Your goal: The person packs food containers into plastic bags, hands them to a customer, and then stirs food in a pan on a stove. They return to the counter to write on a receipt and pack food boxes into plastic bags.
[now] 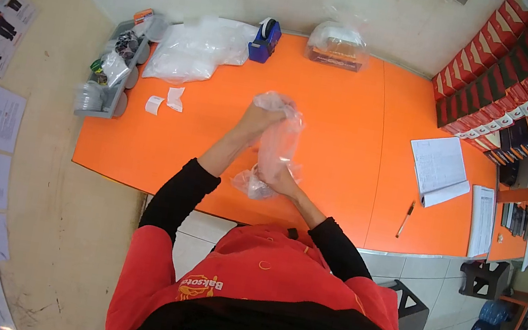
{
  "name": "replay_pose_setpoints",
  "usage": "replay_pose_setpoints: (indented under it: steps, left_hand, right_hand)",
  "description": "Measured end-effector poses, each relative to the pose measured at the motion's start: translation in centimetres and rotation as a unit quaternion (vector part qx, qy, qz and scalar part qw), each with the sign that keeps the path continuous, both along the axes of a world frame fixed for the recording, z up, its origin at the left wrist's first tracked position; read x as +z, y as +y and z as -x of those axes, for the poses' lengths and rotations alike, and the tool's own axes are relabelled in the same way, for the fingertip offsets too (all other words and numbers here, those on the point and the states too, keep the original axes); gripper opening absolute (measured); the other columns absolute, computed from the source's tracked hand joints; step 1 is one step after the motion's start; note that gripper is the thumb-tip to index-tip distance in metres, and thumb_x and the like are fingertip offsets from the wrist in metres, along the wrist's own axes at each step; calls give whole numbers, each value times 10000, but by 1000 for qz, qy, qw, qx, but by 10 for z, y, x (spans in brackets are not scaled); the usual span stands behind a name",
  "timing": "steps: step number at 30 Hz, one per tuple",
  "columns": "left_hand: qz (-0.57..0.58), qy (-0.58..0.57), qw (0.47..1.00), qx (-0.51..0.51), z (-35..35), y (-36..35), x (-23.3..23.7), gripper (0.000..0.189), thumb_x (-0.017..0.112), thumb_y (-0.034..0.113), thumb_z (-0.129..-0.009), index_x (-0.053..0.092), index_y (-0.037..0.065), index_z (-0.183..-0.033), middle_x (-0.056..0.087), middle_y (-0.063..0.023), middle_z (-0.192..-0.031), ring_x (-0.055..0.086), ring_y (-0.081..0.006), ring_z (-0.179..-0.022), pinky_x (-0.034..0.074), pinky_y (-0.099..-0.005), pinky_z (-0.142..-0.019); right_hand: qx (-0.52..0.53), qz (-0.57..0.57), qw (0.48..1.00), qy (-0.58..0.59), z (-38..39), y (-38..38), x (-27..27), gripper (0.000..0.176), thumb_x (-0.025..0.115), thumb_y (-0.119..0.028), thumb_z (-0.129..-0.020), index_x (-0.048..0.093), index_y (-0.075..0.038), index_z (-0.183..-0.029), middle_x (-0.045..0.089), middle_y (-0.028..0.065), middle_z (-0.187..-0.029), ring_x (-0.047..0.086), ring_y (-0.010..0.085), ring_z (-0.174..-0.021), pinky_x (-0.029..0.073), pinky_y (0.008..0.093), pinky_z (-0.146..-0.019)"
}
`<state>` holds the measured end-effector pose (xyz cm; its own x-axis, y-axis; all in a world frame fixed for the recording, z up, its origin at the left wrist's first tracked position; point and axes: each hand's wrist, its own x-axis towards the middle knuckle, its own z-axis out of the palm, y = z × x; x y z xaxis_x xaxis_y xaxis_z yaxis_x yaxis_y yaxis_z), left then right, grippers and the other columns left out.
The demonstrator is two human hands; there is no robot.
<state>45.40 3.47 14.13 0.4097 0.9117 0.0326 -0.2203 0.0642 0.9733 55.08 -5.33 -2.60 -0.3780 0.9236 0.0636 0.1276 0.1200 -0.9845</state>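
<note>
A clear plastic bag [279,141] is stretched between my two hands, over the front half of the orange table. My left hand [262,118] is closed on its upper end, farther from my body. Lower down and nearer to me, my right hand [283,182] grips the other end. Crumpled plastic sticks out around the fingers of both hands and partly hides them. Two small white paper pieces, one a curled slip [176,98] and one a label [154,105], lie on the table to the left.
On the orange table [336,142] stand a grey tray [113,89] of small items, a pile of plastic bags [199,48], a blue tape dispenser [265,41] and a plastic-wrapped box [338,47]. An open notebook [439,169], a pen [405,219] and stacked red boxes [493,70] are right.
</note>
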Motion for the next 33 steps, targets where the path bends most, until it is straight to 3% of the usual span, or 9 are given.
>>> replay_pose_setpoints:
  steps: [8,10,14,17,20,25,27,31,33]
  left_hand:
    - [24,42,983,177,-21,21,20,135,587,33,-719,613,-6,-846,575,5,-653,558,-114,-626,452,-210,-647]
    - [-48,90,986,133,-10,25,22,258,603,56,-724,582,-4,-975,590,-35,-761,564,-129,-727,457,-236,-694]
    - [-138,136,980,-38,54,9,48,535,636,134,-749,432,14,-1229,536,-127,-1068,506,-165,-996,439,-295,-818]
    - [-46,-205,975,-79,120,-8,39,791,669,432,-706,314,81,-1320,454,-102,-1188,390,-190,-1136,415,-389,-872]
    - [95,-259,960,46,142,-18,8,736,646,444,-724,348,79,-1290,478,-96,-1141,426,-197,-1088,418,-403,-856]
    - [126,-115,978,121,198,-29,-31,678,636,428,-736,371,76,-1251,488,-92,-1105,440,-195,-1051,422,-396,-834]
    - [105,-43,984,134,239,-36,-31,655,633,422,-741,380,75,-1235,491,-90,-1090,446,-194,-1037,424,-393,-826]
    - [41,133,980,142,346,-58,-26,609,625,410,-751,399,72,-1204,499,-87,-1061,457,-192,-1007,428,-388,-809]
    - [17,211,965,151,395,-77,-28,586,621,404,-756,408,71,-1189,502,-86,-1046,462,-191,-992,429,-385,-800]
  right_hand:
    - [52,57,993,87,-6,-1,-3,244,574,-127,-803,564,-8,-1016,600,53,-893,563,145,-819,459,304,-741]
    - [48,110,976,184,-6,-6,6,229,537,-102,-824,565,-13,-1034,596,52,-922,557,142,-838,456,296,-750]
    - [147,133,960,199,-8,1,-11,255,451,-88,-864,526,-16,-1097,563,52,-986,519,143,-937,418,280,-815]
    - [183,85,962,183,-1,10,36,281,444,-64,-861,514,-15,-1129,555,48,-999,500,143,-968,399,277,-839]
    - [239,101,951,171,27,24,75,329,457,-45,-844,498,-31,-1171,539,37,-1047,482,145,-1003,381,277,-865]
    - [300,55,945,117,113,39,150,342,472,-24,-802,524,-7,-1140,543,68,-1123,479,164,-1054,375,293,-894]
    - [344,-25,938,26,146,51,190,390,498,-49,-796,491,-19,-1184,503,80,-1190,446,172,-1106,359,302,-924]
    - [505,88,856,-62,225,90,216,429,504,-54,-783,469,-21,-1210,455,91,-1257,411,192,-1151,328,318,-962]
    - [541,16,840,-40,266,105,208,430,499,-47,-774,472,-12,-1202,465,90,-1251,415,197,-1143,317,316,-972]
